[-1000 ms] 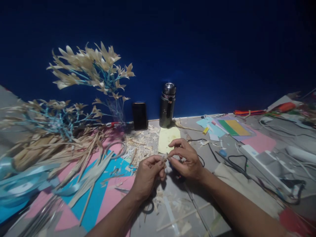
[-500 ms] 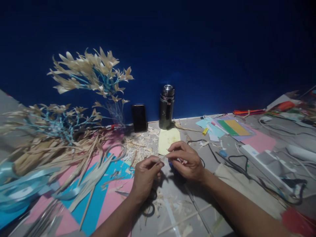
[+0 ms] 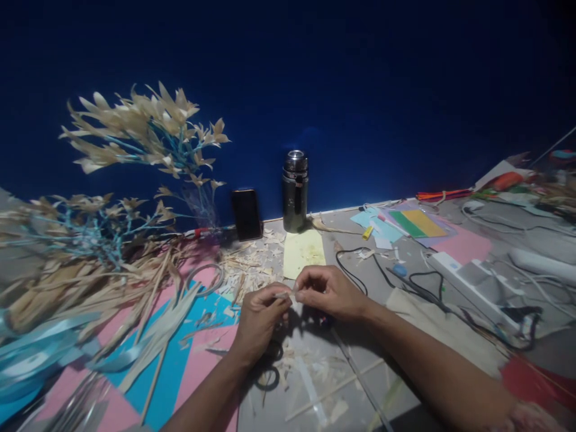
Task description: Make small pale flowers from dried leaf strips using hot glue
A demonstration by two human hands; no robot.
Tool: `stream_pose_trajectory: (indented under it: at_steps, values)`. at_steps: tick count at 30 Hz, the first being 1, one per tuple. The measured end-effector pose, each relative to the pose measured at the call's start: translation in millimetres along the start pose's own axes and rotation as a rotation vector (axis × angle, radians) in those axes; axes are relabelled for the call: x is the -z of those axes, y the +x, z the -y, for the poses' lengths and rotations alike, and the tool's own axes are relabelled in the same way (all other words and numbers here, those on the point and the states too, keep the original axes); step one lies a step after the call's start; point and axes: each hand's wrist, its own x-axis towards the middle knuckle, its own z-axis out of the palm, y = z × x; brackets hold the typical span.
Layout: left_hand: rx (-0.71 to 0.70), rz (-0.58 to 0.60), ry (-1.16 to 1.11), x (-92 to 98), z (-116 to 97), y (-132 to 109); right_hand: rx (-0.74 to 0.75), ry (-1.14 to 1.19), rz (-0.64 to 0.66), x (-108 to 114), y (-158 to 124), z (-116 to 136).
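My left hand (image 3: pixel 260 318) and my right hand (image 3: pixel 328 292) meet over the middle of the floor, fingertips pinched together on a small pale strip (image 3: pixel 288 294) held between them. Both hands are closed on it. Black scissors (image 3: pixel 265 369) lie on the floor just under my left wrist, partly hidden. Pale leaf shavings (image 3: pixel 252 267) are scattered in front of the hands. A yellow paper sheet (image 3: pixel 304 253) lies just beyond my right hand.
Dried-leaf branches wrapped in blue (image 3: pixel 144 129) stand at the left above a heap of leaf strips (image 3: pixel 90 276). A phone (image 3: pixel 246 214) and a metal flask (image 3: pixel 294 191) lean at the blue wall. Coloured papers (image 3: pixel 416 223), cables (image 3: pixel 427 288) and a power strip (image 3: pixel 468 282) lie right.
Both hands have dropped slightly lower and to the left in view, still pinching the strip. The view has shifted a little to the right.
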Motion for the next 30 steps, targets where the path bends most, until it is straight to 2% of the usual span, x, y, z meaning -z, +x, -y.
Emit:
stream_pose_trajectory:
  at_steps: [4,10,15,18,24,30]
  values:
    - [0.006,0.062,-0.028,0.9,1,0,-0.025,0.062,0.029,2,2,-4]
    - [0.167,0.156,-0.259,-3.8,-7,-1,-0.005,0.124,-0.015,6,7,-9]
    - [0.252,0.196,-0.365,-6.7,-8,2,-0.032,0.247,0.034,6,8,-12]
    - [0.282,0.262,-0.377,-5.2,-4,2,0.029,0.236,0.057,8,7,-10]
    - [0.33,0.37,-0.313,-2.8,5,-1,0.253,0.05,0.064,9,6,-7]
    - [0.378,0.357,-0.37,-4.9,6,-2,0.289,0.015,0.061,7,6,-7]
